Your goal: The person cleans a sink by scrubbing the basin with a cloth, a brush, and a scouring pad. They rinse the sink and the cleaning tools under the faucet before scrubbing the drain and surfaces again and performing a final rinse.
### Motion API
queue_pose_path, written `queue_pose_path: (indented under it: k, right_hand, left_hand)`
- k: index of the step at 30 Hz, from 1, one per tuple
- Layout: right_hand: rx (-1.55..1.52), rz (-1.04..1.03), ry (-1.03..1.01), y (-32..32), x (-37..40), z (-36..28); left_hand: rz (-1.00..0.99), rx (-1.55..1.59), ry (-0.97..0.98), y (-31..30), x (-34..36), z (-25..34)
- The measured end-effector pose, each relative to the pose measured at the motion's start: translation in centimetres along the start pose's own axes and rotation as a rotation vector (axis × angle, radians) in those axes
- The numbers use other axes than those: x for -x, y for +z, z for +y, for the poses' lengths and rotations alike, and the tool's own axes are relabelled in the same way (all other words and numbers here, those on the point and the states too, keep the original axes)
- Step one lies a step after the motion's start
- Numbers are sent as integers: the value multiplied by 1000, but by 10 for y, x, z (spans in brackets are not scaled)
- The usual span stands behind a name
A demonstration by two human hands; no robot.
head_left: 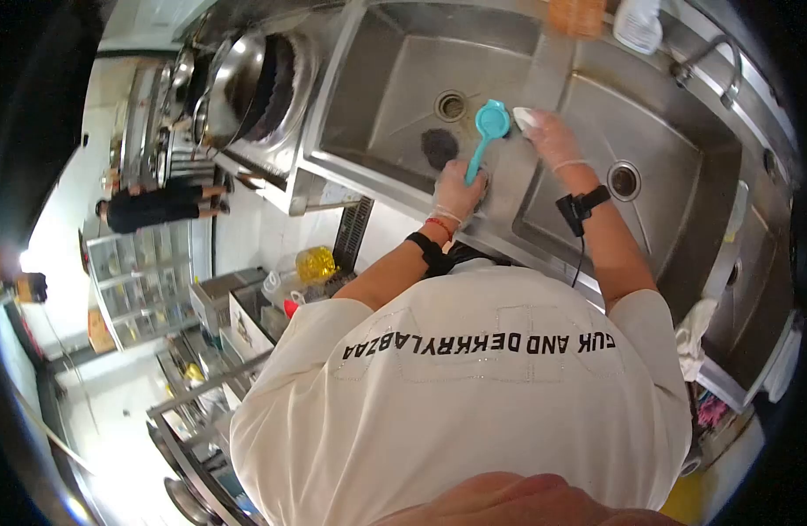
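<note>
My left hand [460,191], in a clear glove, is closed around the handle of a turquoise scoop [492,123]. The scoop's round head points away from me, above the divider between two sink basins. My right hand [551,140], also gloved, is closed on a small white thing [526,119] just right of the scoop head; its kind is not clear, perhaps a cloth or sponge. A dark scouring pad [439,148] lies on the floor of the left sink basin [395,114], near its drain [451,106].
The right basin [675,175] has a drain and a tap [728,74] behind it. A white bottle [639,24] stands at the back. Metal pans [237,88] are left of the sink. A person in dark clothes [158,209] stands farther off. A white cloth [697,333] hangs at right.
</note>
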State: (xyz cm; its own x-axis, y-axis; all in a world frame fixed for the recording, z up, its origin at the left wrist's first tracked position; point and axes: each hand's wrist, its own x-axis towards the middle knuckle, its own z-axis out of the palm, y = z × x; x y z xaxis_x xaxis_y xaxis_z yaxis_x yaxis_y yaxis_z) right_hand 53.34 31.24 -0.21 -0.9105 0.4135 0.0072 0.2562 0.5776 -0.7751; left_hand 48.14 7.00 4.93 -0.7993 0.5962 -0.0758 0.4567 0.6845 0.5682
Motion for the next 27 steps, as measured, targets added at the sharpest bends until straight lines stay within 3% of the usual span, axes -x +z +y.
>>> queue_pose_path:
  k: [1,2,5,7,10,16,19,22,25,27]
  right_hand:
    - [20,-77,-7,-4,-7,3]
    - [66,-29,18,-3,-17,14]
    - [187,65,141,-4,-39,34]
    - [226,37,277,-24,-43,10]
    - [270,-103,328,-24,-33,-30]
    - [31,55,317,35,-36,-40]
    - [-458,94,536,57,-42,-64]
    - [-757,134,708,81,-51,-86]
    - [-929,193,864,110,-59,-110]
    - [-973,158,872,143,-64,-94]
  left_hand:
    - [16,19,16,-3,4,-2]
    - [114,-11,21,4,8,-17]
    - [83,-74,9,-16,13,-37]
    - [128,-142,-38,-25,13,-62]
    - [180,-268,-126,-44,14,-88]
    - [249,-387,-99,-78,-9,-168]
    - [256,-436,-103,-103,-35,-204]
    - [330,-481,-115,-131,-63,-237]
    - [340,-571,-106,-161,-97,-263]
    - [358,-620,-64,-176,-120,-288]
